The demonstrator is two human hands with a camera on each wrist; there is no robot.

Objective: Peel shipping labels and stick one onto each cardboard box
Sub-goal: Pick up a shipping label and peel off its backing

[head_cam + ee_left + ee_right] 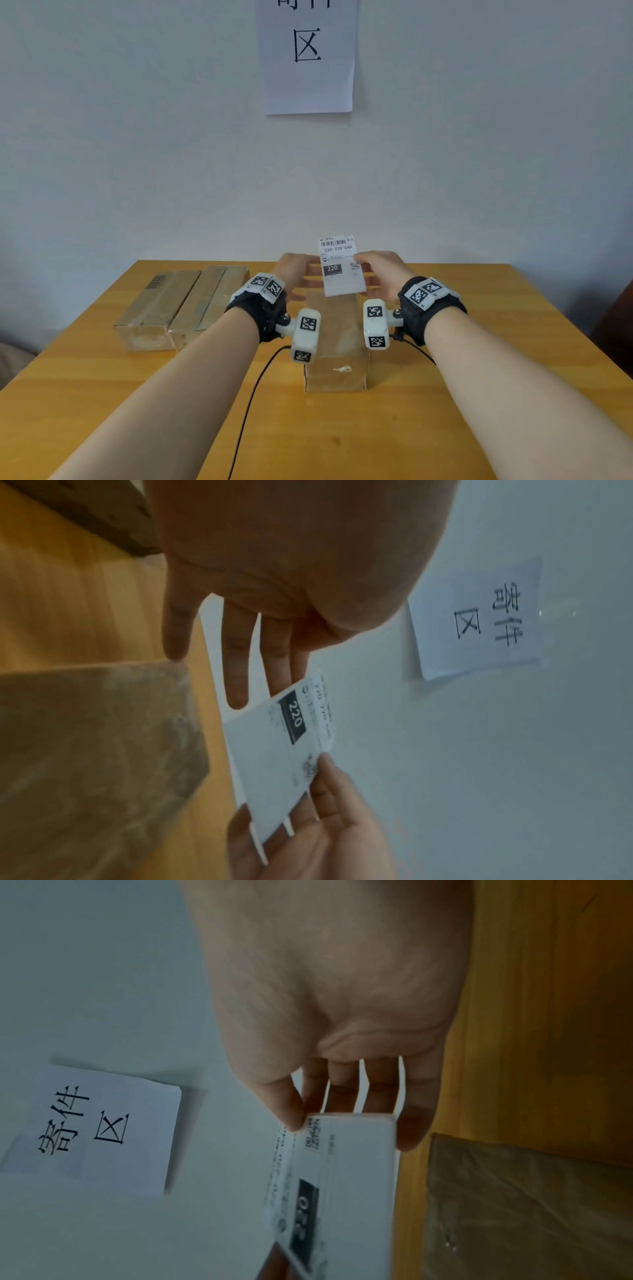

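A white shipping label [340, 265] printed "220" is held upright in the air, just above the far end of a long cardboard box [337, 342] that lies in the middle of the table. My left hand [313, 270] holds the label's left edge, thumb in front and straight fingers behind. My right hand [363, 270] pinches its right edge near the QR code. In the left wrist view the label [274, 750] sits at my fingertips [236, 696]. In the right wrist view my thumb [291, 1112] presses the label [356, 1177] against my fingers. The box's top bears no label.
Two more long cardboard boxes [154, 308] [209, 301] lie side by side at the left of the wooden table [479, 377]. A black cable [250, 404] runs across the near table. A paper sign [308, 58] hangs on the wall behind.
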